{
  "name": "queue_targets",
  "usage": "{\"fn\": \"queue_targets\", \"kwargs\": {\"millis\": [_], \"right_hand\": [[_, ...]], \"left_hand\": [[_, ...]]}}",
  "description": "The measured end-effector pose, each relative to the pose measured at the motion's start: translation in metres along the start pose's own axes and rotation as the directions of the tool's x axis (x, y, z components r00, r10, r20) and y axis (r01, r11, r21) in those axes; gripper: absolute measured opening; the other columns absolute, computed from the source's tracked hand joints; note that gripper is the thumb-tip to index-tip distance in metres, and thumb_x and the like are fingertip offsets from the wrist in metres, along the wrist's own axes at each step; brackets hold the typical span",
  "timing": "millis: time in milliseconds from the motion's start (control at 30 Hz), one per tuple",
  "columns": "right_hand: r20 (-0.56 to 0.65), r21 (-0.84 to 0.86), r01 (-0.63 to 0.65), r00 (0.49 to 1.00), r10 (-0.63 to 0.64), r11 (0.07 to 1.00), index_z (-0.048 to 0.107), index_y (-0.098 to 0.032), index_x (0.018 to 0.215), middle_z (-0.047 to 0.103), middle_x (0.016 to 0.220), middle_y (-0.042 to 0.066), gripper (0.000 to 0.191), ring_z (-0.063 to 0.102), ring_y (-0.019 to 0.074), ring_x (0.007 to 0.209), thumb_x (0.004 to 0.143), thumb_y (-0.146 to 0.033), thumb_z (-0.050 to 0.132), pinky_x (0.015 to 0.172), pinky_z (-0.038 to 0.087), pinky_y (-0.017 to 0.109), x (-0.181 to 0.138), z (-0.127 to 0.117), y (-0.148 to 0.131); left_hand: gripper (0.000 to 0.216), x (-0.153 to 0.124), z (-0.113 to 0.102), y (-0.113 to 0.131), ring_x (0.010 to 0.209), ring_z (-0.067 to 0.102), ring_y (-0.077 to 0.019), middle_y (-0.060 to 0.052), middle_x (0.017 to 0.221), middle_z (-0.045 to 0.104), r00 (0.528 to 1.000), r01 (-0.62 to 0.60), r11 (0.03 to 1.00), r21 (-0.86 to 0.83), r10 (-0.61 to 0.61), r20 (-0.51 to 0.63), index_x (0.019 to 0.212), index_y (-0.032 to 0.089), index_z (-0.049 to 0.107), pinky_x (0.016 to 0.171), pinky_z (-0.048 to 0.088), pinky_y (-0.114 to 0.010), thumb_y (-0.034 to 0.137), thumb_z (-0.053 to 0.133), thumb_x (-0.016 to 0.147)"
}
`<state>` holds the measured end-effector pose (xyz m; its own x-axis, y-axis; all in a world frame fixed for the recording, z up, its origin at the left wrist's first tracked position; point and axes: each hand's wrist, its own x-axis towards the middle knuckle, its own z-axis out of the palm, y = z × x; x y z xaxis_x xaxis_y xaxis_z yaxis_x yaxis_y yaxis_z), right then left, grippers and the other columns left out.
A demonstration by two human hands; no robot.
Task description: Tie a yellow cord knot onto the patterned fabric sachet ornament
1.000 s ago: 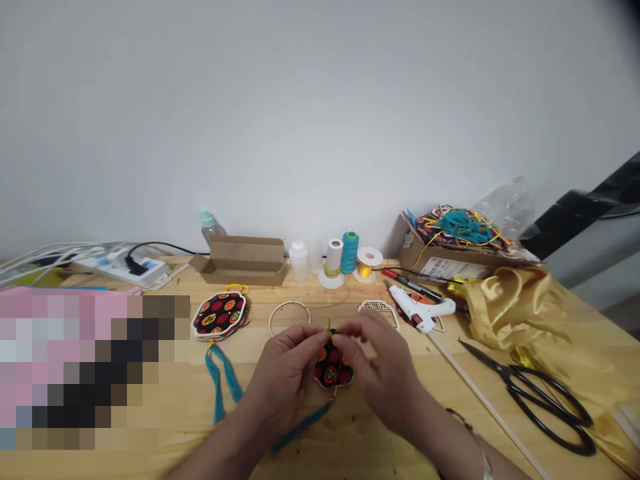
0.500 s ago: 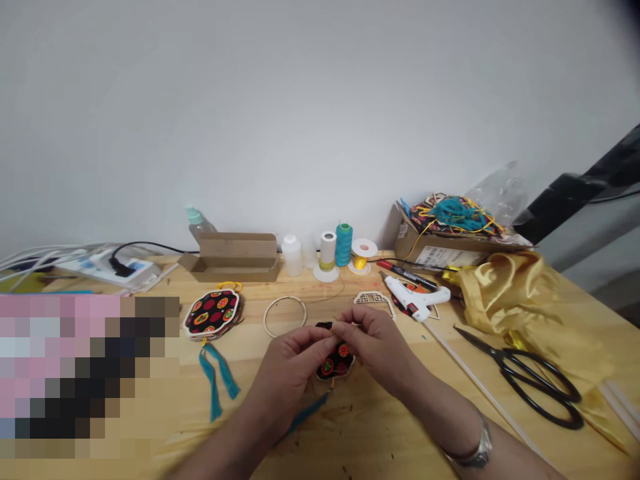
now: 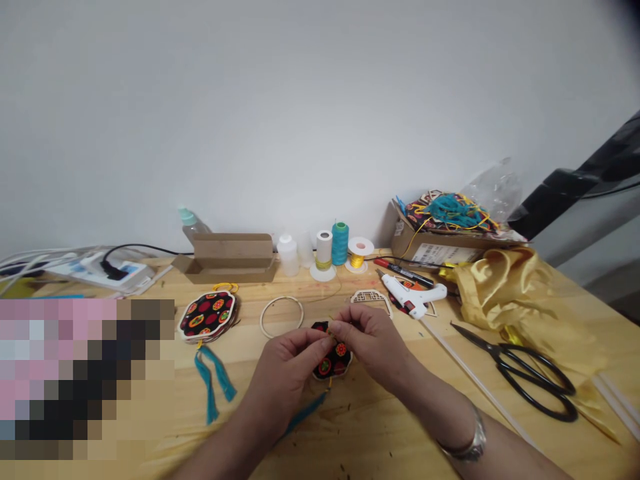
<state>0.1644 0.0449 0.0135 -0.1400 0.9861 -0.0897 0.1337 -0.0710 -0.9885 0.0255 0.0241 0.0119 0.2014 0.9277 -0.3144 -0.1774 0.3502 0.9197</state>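
Note:
Over the middle of the table, a small black fabric ornament (image 3: 331, 365) with red and orange flower prints and a pale wooden rim sits below my fingertips. A teal tassel (image 3: 306, 415) hangs from its lower end, partly behind my left hand. My left hand (image 3: 293, 363) pinches with thumb and forefinger at the ornament's top edge. Close against it, my right hand (image 3: 367, 340) pinches at the same spot. A bit of thin yellow cord (image 3: 331, 325) shows between the fingertips; most of it is hidden by them.
Left of my hands lie a pale ring (image 3: 281, 317) and a stack of similar ornaments (image 3: 207, 316). Thread spools (image 3: 340, 244) stand by the wall. To the right are a glue gun (image 3: 414, 293), black scissors (image 3: 535, 380), gold cloth (image 3: 505, 293) and a filled carton (image 3: 440, 250).
The whole view has shifted slightly, so things appear a little further left. Both hands keep their pinch at the ornament's top, with only small finger movement.

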Motion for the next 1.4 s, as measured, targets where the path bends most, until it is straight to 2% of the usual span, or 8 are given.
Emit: {"fn": "queue_targets", "kwargs": {"millis": [300,533,667,867,1033,1200,1300,1400], "right_hand": [[0.142,0.014,-0.102,0.985,0.099,0.995,0.059,-0.014,0.059,0.049,0.048,-0.004,0.016,0.039,0.0054,0.043,0.071,-0.025,0.056,0.041,0.031,0.017,0.000,-0.003,-0.004],[0.044,-0.095,-0.021,0.999,0.026,0.995,0.061,-0.014,0.062,0.058,0.058,-0.001,0.006,0.050,0.0100,0.055,0.066,-0.016,0.057,0.051,0.039,0.021,0.000,-0.002,-0.003],[0.054,-0.236,0.069,0.997,-0.058,0.969,0.056,-0.015,0.060,0.054,0.056,-0.002,0.012,0.048,0.0104,0.056,0.072,-0.018,0.054,0.053,0.037,0.021,0.000,-0.004,0.000],[-0.022,-0.483,0.169,0.978,-0.205,0.859,0.052,-0.017,0.065,0.056,0.063,0.000,0.014,0.049,0.0130,0.062,0.078,-0.016,0.047,0.059,0.034,0.025,0.002,-0.009,0.003],[-0.096,-0.580,0.149,0.964,-0.249,0.801,0.051,-0.018,0.066,0.056,0.065,0.001,0.014,0.048,0.0142,0.063,0.080,-0.017,0.046,0.059,0.032,0.026,0.004,-0.010,0.003],[-0.123,-0.439,0.136,0.970,-0.209,0.888,0.050,-0.018,0.065,0.056,0.062,0.001,0.015,0.048,0.0131,0.061,0.079,-0.018,0.046,0.058,0.034,0.026,0.005,-0.010,0.005],[-0.069,-0.155,0.066,0.995,-0.077,0.986,0.049,-0.017,0.062,0.055,0.058,-0.001,0.016,0.044,0.0094,0.050,0.077,-0.021,0.047,0.050,0.033,0.022,0.005,-0.007,0.004],[0.081,0.163,-0.075,0.995,0.062,0.984,0.047,-0.017,0.061,0.055,0.055,-0.002,0.016,0.034,0.0050,0.039,0.076,-0.023,0.048,0.039,0.026,0.019,0.005,-0.004,0.001]], "left_hand": [[0.014,0.001,-0.001,0.002,0.062,0.059,-0.0147,-0.003,0.063,0.067,1.000,0.005,0.999,-0.037,-0.005,-0.012,0.069,0.014,0.069,0.061,0.044,-0.024,0.028,0.067,0.069],[0.016,0.001,-0.001,0.000,0.062,0.059,-0.0156,-0.003,0.062,0.066,1.000,0.021,1.000,-0.018,-0.021,-0.004,0.069,0.015,0.069,0.061,0.044,-0.025,0.031,0.066,0.069],[0.017,0.001,-0.003,0.000,0.066,0.059,-0.0169,-0.003,0.066,0.065,0.996,-0.058,0.983,0.173,0.068,-0.055,0.071,0.017,0.069,0.063,0.045,-0.026,0.033,0.063,0.072],[0.013,0.004,-0.012,-0.001,0.102,0.052,-0.0239,-0.009,0.108,0.055,0.862,-0.359,0.705,0.612,0.501,-0.072,0.076,0.021,0.070,0.081,0.042,-0.030,0.025,0.057,0.075],[0.013,0.001,-0.010,-0.002,0.112,0.044,-0.0262,-0.010,0.104,0.055,0.772,-0.437,0.482,0.759,0.634,0.042,0.070,0.019,0.065,0.087,0.039,-0.033,0.018,0.054,0.077],[0.014,-0.003,-0.006,-0.011,0.114,0.044,-0.0253,-0.011,0.130,0.039,0.748,-0.518,0.410,0.750,0.644,0.164,0.070,0.018,0.065,0.091,0.040,-0.035,0.014,0.053,0.076],[0.016,-0.003,-0.004,-0.018,0.124,0.035,-0.0268,-0.008,0.139,0.031,0.777,-0.523,0.427,0.738,0.594,0.208,0.072,0.020,0.067,0.096,0.037,-0.036,0.014,0.053,0.077],[0.022,-0.001,-0.003,-0.019,0.126,0.032,-0.0252,-0.008,0.137,0.036,0.785,-0.539,0.451,0.711,0.576,0.230,0.071,0.020,0.066,0.099,0.034,-0.037,0.012,0.048,0.079]]}}
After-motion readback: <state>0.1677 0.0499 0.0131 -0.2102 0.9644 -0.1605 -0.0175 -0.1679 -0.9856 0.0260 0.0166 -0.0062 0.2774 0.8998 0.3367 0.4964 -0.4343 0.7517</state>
